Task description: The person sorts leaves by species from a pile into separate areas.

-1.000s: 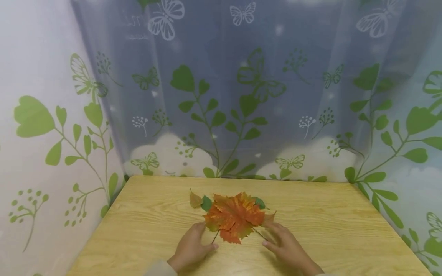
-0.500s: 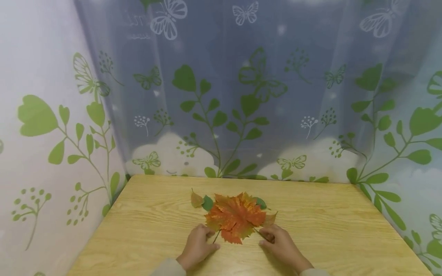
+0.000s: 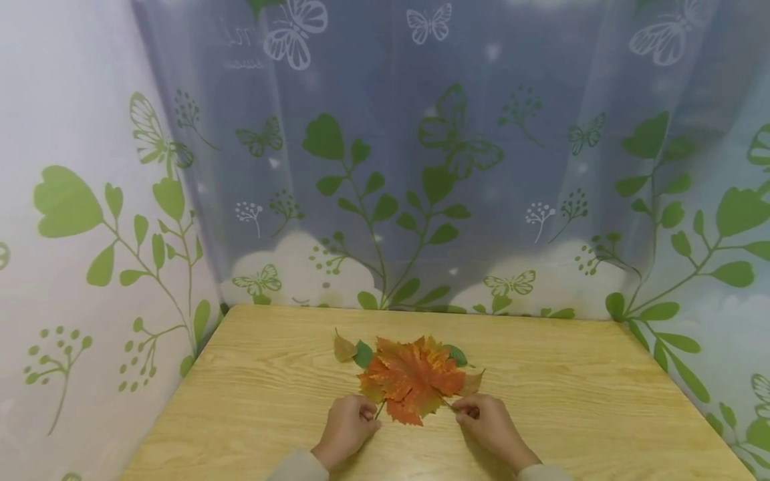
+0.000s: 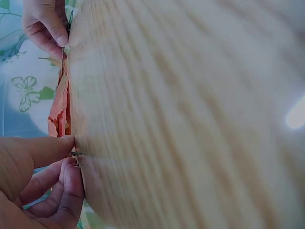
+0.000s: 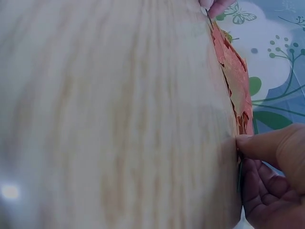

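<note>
Orange leaves (image 3: pixel 412 377) are seen on a wooden table (image 3: pixel 541 361), well inside its side edges (image 3: pixel 675 387). Their left stem (image 3: pixel 380 409) is pinched by the left hand (image 3: pixel 347 427), their right stem (image 3: pixel 447 403) by the right hand (image 3: pixel 494 427).

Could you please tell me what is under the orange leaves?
Green leaves and pale brown leaves show around the orange leaves, with stems at the near edge and the table beneath. What the orange leaves cover cannot be seen.

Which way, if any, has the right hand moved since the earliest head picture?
Yes: judged against the table's far-right corner, the right hand has shifted slightly leftward in the head view.
</note>
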Action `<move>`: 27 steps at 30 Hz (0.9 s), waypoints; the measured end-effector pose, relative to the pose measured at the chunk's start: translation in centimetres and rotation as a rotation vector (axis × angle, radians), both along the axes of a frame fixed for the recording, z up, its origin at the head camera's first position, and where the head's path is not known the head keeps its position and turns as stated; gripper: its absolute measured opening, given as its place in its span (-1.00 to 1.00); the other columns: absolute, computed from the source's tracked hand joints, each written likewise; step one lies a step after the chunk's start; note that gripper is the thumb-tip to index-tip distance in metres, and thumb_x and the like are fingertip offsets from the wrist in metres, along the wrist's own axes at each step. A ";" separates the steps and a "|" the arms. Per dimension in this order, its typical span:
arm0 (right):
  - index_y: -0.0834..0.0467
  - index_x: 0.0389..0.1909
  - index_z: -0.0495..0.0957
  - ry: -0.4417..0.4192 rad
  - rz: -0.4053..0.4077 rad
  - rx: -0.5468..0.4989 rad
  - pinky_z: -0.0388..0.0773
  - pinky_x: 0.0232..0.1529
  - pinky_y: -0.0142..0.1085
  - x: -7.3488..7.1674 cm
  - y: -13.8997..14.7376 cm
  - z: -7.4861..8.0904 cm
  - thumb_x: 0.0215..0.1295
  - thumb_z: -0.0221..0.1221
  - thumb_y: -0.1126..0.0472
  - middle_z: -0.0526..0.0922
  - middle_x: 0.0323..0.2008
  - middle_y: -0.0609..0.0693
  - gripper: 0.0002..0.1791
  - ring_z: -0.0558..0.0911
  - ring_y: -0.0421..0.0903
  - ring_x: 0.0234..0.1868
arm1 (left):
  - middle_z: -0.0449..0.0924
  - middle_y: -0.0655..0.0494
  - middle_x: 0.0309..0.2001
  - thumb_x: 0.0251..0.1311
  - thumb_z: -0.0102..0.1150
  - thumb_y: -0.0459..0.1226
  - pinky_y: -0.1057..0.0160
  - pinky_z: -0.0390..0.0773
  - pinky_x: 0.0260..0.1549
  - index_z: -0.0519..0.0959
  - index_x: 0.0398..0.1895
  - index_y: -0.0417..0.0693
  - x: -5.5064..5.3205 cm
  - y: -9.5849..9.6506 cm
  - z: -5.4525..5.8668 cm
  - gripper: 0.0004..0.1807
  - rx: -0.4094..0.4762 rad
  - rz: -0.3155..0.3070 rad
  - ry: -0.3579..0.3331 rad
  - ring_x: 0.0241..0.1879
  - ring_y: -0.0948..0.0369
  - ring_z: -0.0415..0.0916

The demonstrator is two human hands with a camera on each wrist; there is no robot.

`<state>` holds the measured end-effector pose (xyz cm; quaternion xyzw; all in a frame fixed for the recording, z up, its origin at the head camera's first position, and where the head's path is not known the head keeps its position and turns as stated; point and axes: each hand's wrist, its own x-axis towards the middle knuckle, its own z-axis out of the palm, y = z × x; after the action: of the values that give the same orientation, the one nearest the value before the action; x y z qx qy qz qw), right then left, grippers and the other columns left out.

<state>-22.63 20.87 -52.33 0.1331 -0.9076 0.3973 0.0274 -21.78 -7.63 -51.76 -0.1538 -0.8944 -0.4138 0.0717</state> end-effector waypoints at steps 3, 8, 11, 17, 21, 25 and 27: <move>0.19 -0.29 0.70 0.004 0.002 -0.005 0.51 -0.42 -0.45 -0.2 0.1 0.0 0.11 0.32 0.37 0.69 -0.40 -0.08 -0.87 0.56 -0.27 -0.43 | 0.61 0.14 -0.56 -0.13 0.41 -0.46 0.43 0.49 -0.55 0.68 -0.47 -0.26 -0.1 0.2 0.2 -0.89 -0.010 0.036 -0.002 -0.55 0.38 0.47; 0.19 -0.29 0.70 0.008 0.015 -0.013 0.52 -0.42 -0.46 -0.4 0.3 0.1 0.12 0.32 0.36 0.70 -0.38 -0.06 -0.88 0.56 -0.29 -0.43 | 0.61 0.14 -0.57 -0.12 0.33 -0.50 0.43 0.50 -0.59 0.67 -0.49 -0.25 -0.3 0.3 0.4 -0.93 -0.017 0.065 -0.028 -0.56 0.36 0.48; 0.20 -0.29 0.69 0.006 0.020 -0.019 0.52 -0.42 -0.45 -0.4 0.3 0.1 0.12 0.31 0.36 0.70 -0.38 -0.04 -0.88 0.57 -0.27 -0.43 | 0.61 0.15 -0.56 -0.10 0.29 -0.47 0.42 0.50 -0.59 0.67 -0.49 -0.25 -0.5 0.2 0.2 -0.94 -0.024 0.067 -0.045 -0.56 0.37 0.47; 0.18 -0.31 0.70 0.012 0.012 -0.011 0.51 -0.43 -0.45 -0.4 0.3 -0.1 0.12 0.31 0.36 0.71 -0.37 -0.04 -0.89 0.56 -0.29 -0.44 | 0.62 0.16 -0.56 -0.07 0.35 -0.41 0.37 0.51 -0.56 0.67 -0.53 -0.22 -0.9 -0.5 -0.1 -0.97 0.015 0.035 -0.060 -0.54 0.35 0.49; 0.17 -0.32 0.70 0.025 0.016 -0.005 0.50 -0.45 -0.45 -0.4 0.3 -0.3 0.12 0.31 0.37 0.71 -0.38 -0.04 -0.90 0.54 -0.32 -0.45 | 0.64 0.15 -0.57 -0.07 0.36 -0.41 0.38 0.52 -0.56 0.68 -0.55 -0.19 -0.8 -0.6 0.1 -0.97 0.036 0.022 -0.063 -0.55 0.35 0.51; 0.18 -0.32 0.70 0.035 0.022 -0.011 0.50 -0.46 -0.45 -0.4 0.3 -0.5 0.13 0.31 0.36 0.71 -0.38 -0.03 -0.90 0.53 -0.33 -0.46 | 0.60 0.14 -0.57 -0.09 0.39 -0.43 0.39 0.51 -0.56 0.66 -0.53 -0.21 -0.4 -0.5 0.6 -0.94 0.021 -0.006 -0.079 -0.55 0.36 0.48; 0.18 -0.32 0.70 0.038 0.021 -0.013 0.50 -0.46 -0.45 -0.4 0.3 -0.5 0.13 0.30 0.37 0.71 -0.37 -0.02 -0.90 0.53 -0.33 -0.46 | 0.58 0.15 -0.58 -0.10 0.39 -0.45 0.40 0.50 -0.56 0.66 -0.54 -0.22 -0.3 -0.3 0.9 -0.93 -0.006 -0.014 -0.079 -0.55 0.37 0.45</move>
<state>-23.00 21.15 -52.81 0.1502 -0.9028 0.4009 0.0413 -22.04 -7.97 -50.85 -0.1438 -0.8966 -0.4175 0.0330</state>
